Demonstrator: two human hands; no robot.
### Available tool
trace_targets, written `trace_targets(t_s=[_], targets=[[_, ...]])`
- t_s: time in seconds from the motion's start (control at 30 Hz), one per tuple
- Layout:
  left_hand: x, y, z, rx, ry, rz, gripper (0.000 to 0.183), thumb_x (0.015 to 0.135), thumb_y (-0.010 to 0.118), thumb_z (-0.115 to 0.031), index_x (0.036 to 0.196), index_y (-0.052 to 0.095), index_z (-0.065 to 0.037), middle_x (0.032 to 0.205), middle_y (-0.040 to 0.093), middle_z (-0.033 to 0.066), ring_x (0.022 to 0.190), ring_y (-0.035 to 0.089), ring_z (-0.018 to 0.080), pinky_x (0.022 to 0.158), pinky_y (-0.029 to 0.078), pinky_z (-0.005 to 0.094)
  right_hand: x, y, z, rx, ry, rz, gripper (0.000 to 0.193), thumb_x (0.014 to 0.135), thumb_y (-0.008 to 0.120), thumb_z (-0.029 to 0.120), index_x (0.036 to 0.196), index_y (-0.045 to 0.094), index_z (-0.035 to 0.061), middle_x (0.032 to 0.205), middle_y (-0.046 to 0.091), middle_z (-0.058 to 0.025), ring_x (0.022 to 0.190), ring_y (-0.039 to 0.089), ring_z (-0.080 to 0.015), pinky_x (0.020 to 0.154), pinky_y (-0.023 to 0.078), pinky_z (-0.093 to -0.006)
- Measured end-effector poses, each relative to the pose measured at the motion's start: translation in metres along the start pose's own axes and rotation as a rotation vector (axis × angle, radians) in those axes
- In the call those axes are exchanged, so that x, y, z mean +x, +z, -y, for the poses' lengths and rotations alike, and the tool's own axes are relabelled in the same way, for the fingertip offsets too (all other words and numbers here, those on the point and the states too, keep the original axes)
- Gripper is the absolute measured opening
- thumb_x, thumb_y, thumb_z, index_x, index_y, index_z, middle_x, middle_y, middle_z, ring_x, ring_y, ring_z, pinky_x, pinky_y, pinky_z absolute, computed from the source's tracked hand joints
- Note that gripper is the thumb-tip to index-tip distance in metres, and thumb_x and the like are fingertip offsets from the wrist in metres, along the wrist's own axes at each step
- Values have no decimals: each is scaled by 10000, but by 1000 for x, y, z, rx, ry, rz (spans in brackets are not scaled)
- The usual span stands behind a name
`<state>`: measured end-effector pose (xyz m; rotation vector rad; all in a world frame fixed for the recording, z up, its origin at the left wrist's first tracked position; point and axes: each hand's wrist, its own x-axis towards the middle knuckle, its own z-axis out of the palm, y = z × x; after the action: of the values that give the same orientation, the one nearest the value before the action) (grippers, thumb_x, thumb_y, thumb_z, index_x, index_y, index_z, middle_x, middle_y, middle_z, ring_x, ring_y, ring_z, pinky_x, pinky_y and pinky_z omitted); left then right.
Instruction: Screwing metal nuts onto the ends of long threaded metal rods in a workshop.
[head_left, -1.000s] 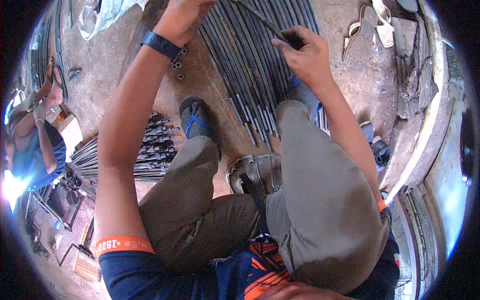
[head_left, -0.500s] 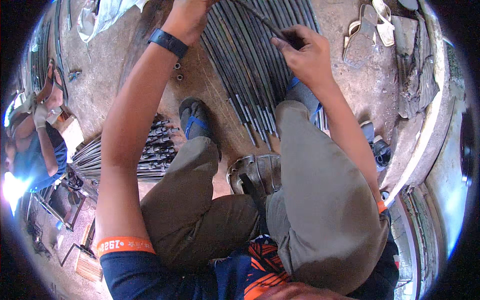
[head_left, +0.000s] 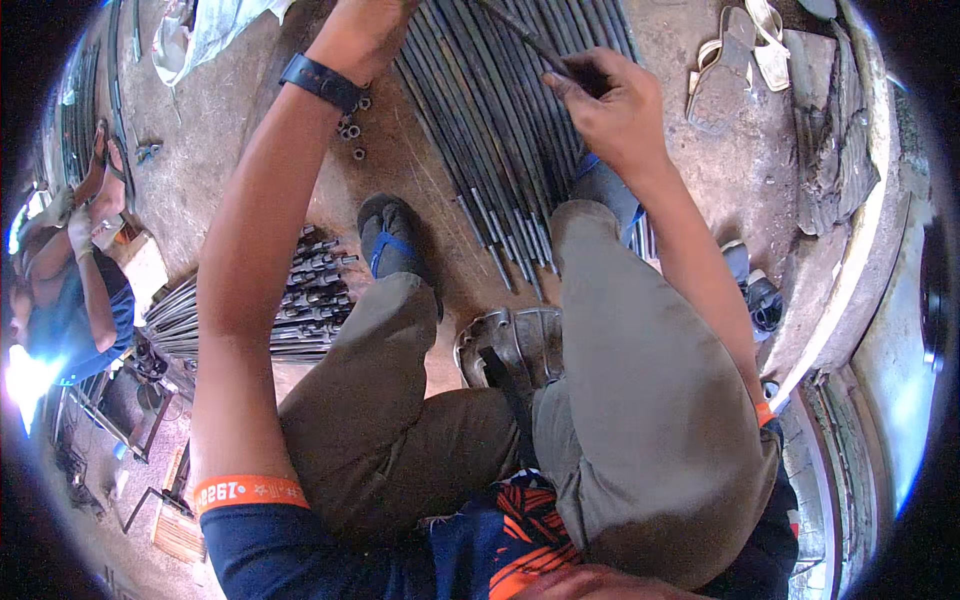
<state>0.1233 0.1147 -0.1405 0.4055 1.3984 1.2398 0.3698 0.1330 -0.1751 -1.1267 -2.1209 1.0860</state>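
My right hand (head_left: 617, 108) is closed, thumb and fingers pinching the near end of a dark metal rod (head_left: 522, 32). The rod slants up and left out of the picture. Below it many similar rods (head_left: 490, 130) lie side by side on the floor, their near ends threaded and paler. At the top edge is my left hand (head_left: 372, 32), with a dark band on its wrist; its fingers are cut off by the frame, so what they hold cannot be seen. Several small metal nuts (head_left: 349, 130) lie on the floor beside that wrist.
Left of my sandalled foot (head_left: 392, 238) lies a bundle of rods with fittings on their ends (head_left: 318, 290). A ribbed metal casting (head_left: 510, 345) sits between my legs. Sandals (head_left: 722, 70) lie at upper right. Another person (head_left: 85, 290) works at far left.
My left hand and wrist have shifted a little to the left, and more of the nuts now show beside the wrist. The right hand still grips the rod, nearly unmoved.
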Motion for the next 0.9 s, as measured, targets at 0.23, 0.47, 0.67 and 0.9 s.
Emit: trace_targets(t_s=[0.23, 0.47, 0.67, 0.9], targets=[[9, -11, 10, -19, 54, 60, 683, 884, 657, -160, 1395, 251, 39, 1061, 640, 163, 1037, 604, 235, 927, 454, 340, -1, 4, -6, 35, -21, -39, 235, 719, 765, 159, 860, 664, 1, 796, 663, -170, 709, 652, -322, 648, 513, -356], [8, -11, 13, -5, -8, 39, 662, 897, 622, -165, 1405, 246, 31, 1103, 629, 164, 999, 614, 223, 925, 446, 347, -1, 3, -1, -5, 27, -15, 240, 712, 773, 162, 853, 663, 2, 792, 662, -171, 717, 654, -324, 651, 511, -366], [7, -10, 22, -175, 117, 60, 713, 888, 654, -173, 1418, 226, 38, 1136, 615, 143, 980, 616, 214, 908, 454, 341, 0, 3, 0, -4, -23, -19, 242, 711, 774, 166, 850, 662, 2, 790, 658, -178, 719, 650, -335, 655, 509, -367], [-6, -1, 19, 63, 110, -147, 734, 869, 683, -180, 1420, 238, 14, 1136, 608, 140, 1050, 606, 231, 918, 462, 370, -2, 4, -3, 13, -15, -22, 238, 720, 762, 168, 847, 656, -3, 787, 654, -179, 715, 643, -340, 652, 503, -376]])
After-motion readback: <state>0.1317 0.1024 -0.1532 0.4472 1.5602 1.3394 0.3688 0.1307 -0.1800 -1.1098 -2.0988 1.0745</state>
